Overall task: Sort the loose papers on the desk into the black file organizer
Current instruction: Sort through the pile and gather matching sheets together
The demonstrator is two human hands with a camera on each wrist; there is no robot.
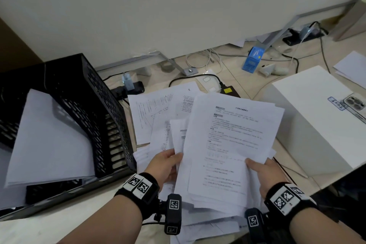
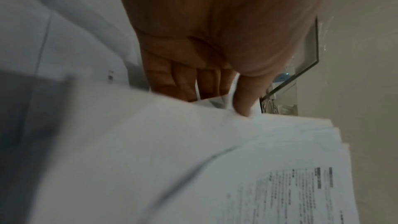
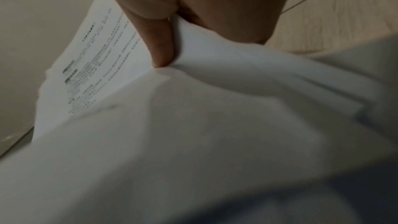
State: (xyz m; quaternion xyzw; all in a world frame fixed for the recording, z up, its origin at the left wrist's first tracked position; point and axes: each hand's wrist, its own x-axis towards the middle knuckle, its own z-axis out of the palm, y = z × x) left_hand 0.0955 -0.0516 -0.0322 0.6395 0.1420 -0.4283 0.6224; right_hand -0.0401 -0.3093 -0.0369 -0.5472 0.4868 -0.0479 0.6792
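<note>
Both hands held a thick sheaf of printed papers (image 1: 227, 144) above the pale bench (image 1: 69, 222), tilted up toward the camera. The right hand (image 1: 263, 176) pinched the sheaf's lower right edge, its thumb (image 3: 160, 45) pressed flat on the printed top sheet with the rest of the hand behind the stack. The left hand (image 1: 166, 166) gripped the lower left side, thumb (image 2: 245, 96) on the front of the sheets and the fingers (image 2: 185, 81) curled behind them. More loose sheets (image 1: 158, 113) lay fanned out and overlapping on the bench beyond and under the held stack. The black file organizer (image 1: 95, 105), a perforated rack, stood to the left of the papers, with a blank white sheet (image 1: 49, 138) leaning in its near slot and sticking out over its front edge. To the right stood a white box (image 1: 316, 121), with a phone (image 1: 354, 105) lying at its far right edge. Farther back, beneath a white panel, lay cables (image 1: 204, 59), a blue carton (image 1: 253, 59) and a black power strip (image 1: 303, 35).
</note>
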